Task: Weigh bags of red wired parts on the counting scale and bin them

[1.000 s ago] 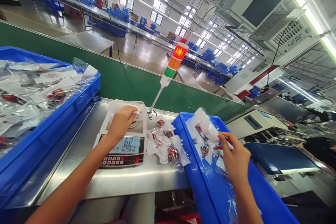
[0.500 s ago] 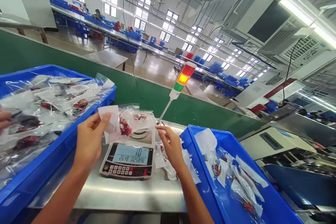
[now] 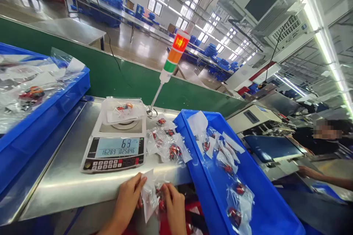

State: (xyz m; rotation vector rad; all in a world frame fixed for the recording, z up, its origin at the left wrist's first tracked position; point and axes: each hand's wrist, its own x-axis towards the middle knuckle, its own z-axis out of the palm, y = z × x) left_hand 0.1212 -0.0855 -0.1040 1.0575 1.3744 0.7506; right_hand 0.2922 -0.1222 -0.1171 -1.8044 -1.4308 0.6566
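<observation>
Both my hands are low at the front edge of the steel bench. My left hand (image 3: pixel 127 199) and my right hand (image 3: pixel 173 205) pinch one clear plastic packet (image 3: pixel 150 198) with a white card and a red part inside. Behind them stands a counting scale (image 3: pixel 114 143); its display reads 63. A clear tray (image 3: pixel 121 110) with packets lies on the scale's pan. Several loose packets (image 3: pixel 165 143) lie on the bench to the right of the scale.
A blue bin (image 3: pixel 198 183) with several packets stands at the right, another full blue bin (image 3: pixel 41 114) at the left. A signal tower lamp (image 3: pixel 172 58) rises behind the scale. A green conveyor wall (image 3: pixel 121 80) runs behind. A person sits at the far right (image 3: pixel 317 143).
My hands came down from above the scale to the bench's front edge, both now on one packet. The tray of packets lies on the scale again. The reading went from 10 to 63.
</observation>
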